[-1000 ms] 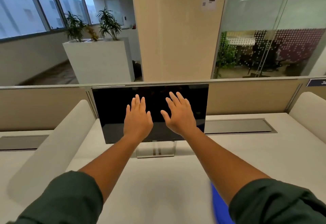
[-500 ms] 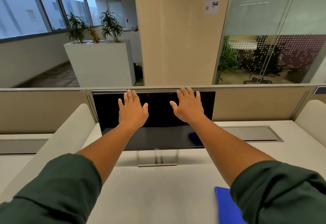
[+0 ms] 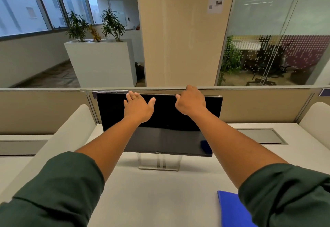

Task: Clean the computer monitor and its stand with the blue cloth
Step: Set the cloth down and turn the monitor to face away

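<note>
My right hand [image 3: 190,102] curls over the Dell monitor [image 3: 160,137]'s thin top edge; my left hand [image 3: 137,108] lies flat there. It looks stiff, tippy. The blue cloth [image 3: 229,209] lies near the monitor's stand [image 3: 159,162].

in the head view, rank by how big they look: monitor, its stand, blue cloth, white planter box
1. monitor
2. white planter box, close behind; it stands much farther off, so it may really be larger
3. blue cloth, partly hidden by the sleeve and cut by the frame edge, so unsure against the stand
4. stand

Left hand [image 3: 138,108] flat, right hand [image 3: 191,101] curled.
</note>
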A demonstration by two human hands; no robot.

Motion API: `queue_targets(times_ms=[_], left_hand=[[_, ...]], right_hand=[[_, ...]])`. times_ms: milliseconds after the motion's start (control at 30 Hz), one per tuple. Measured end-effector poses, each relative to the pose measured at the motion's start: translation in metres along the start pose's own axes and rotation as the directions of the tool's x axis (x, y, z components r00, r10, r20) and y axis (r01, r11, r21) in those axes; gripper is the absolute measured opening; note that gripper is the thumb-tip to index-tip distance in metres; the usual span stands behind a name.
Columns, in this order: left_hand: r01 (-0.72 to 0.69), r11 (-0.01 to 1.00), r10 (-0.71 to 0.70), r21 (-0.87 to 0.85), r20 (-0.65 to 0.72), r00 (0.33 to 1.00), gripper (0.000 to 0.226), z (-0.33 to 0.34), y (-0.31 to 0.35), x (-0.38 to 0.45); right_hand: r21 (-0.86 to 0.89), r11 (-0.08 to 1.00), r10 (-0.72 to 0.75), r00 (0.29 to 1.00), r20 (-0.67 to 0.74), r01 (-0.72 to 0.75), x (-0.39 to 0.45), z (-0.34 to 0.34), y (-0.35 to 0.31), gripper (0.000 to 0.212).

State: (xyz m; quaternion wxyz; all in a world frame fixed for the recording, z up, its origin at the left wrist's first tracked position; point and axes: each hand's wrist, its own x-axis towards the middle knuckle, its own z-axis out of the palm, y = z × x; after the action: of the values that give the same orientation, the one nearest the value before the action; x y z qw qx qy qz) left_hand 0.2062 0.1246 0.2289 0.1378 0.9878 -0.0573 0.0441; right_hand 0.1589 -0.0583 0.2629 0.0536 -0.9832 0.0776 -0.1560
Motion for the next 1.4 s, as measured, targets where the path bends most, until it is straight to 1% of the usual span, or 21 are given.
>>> queue_targets(times_ms=[100, 200, 300, 367, 433, 500, 567, 633, 767, 900, 1000, 1100, 1167, 1267, 1400], left_hand=[[-0.011, 1.000, 0.011, 0.019, 0.003, 1.000, 0.094, -0.003, -0.004, 0.014], [0.011, 0.999, -0.012, 0.052, 0.023, 1.000, 0.101, -0.006, -0.002, 0.024], [-0.006, 0.997, 0.002, 0.077, 0.046, 0.999, 0.106, -0.009, 0.001, 0.028], [-0.021, 0.997, 0.016, 0.075, 0.059, 0.998, 0.111, -0.010, 0.001, 0.029], [-0.019, 0.998, 0.014, 0.062, 0.071, 0.997, 0.120, -0.011, 0.002, 0.031], [-0.010, 0.999, 0.006, 0.048, 0.082, 0.997, 0.134, -0.009, 0.002, 0.035], [-0.005, 1.000, 0.003, 0.020, 0.076, 0.997, 0.139, -0.007, 0.003, 0.038], [-0.001, 1.000, 0.003, -0.023, 0.057, 0.998, 0.130, -0.005, 0.006, 0.038], [-0.008, 0.996, 0.011, -0.088, 0.030, 0.999, 0.103, -0.002, 0.009, 0.041], [-0.002, 0.990, 0.012, -0.139, 0.076, 0.997, 0.096, -0.005, 0.007, 0.042], [-0.053, 0.981, 0.065, -0.189, 0.058, 0.996, 0.085, -0.009, 0.008, 0.035], [-0.102, 0.965, 0.120, -0.240, 0.061, 0.991, 0.061, -0.013, 0.008, 0.031], [-0.129, 0.958, 0.157, -0.256, 0.091, 0.983, 0.051, -0.015, 0.005, 0.032], [-0.140, 0.956, 0.178, -0.257, 0.130, 0.975, 0.061, -0.016, 0.002, 0.033], [-0.118, 0.958, 0.153, -0.262, 0.119, 0.981, 0.066, -0.013, 0.007, 0.025]], right_hand=[[0.003, 1.000, 0.011, 0.999, 0.049, -0.011, -0.002, -0.008, -0.001, 0.041], [-0.056, 0.998, -0.013, 0.994, 0.105, 0.019, -0.006, -0.019, -0.001, 0.034], [-0.051, 0.999, -0.002, 0.986, 0.166, 0.011, -0.011, -0.032, -0.003, 0.021], [-0.077, 0.996, -0.019, 0.979, 0.203, 0.036, -0.012, -0.037, -0.006, 0.017], [-0.080, 0.995, -0.036, 0.971, 0.238, 0.057, -0.014, -0.041, -0.010, 0.013], [-0.067, 0.995, -0.057, 0.961, 0.272, 0.078, -0.016, -0.045, -0.013, 0.009], [-0.064, 0.992, -0.082, 0.953, 0.292, 0.105, -0.020, -0.048, -0.016, 0.008], [-0.051, 0.991, -0.099, 0.945, 0.312, 0.121, -0.025, -0.051, -0.019, 0.013], [-0.026, 0.989, -0.132, 0.932, 0.337, 0.149, -0.033, -0.058, -0.025, 0.023], [-0.003, 0.986, -0.153, 0.919, 0.362, 0.165, -0.038, -0.061, -0.030, 0.026], [0.010, 0.979, -0.193, 0.913, 0.360, 0.203, -0.045, -0.061, -0.039, 0.028], [0.026, 0.972, -0.226, 0.905, 0.361, 0.233, -0.050, -0.058, -0.048, 0.030], [0.064, 0.971, -0.236, 0.896, 0.377, 0.229, -0.050, -0.056, -0.051, 0.030], [0.146, 0.973, -0.225, 0.886, 0.404, 0.181, -0.048, -0.056, -0.047, 0.029], [0.301, 0.951, -0.201, 0.876, 0.439, 0.068, -0.036, -0.055, -0.031, 0.024]])
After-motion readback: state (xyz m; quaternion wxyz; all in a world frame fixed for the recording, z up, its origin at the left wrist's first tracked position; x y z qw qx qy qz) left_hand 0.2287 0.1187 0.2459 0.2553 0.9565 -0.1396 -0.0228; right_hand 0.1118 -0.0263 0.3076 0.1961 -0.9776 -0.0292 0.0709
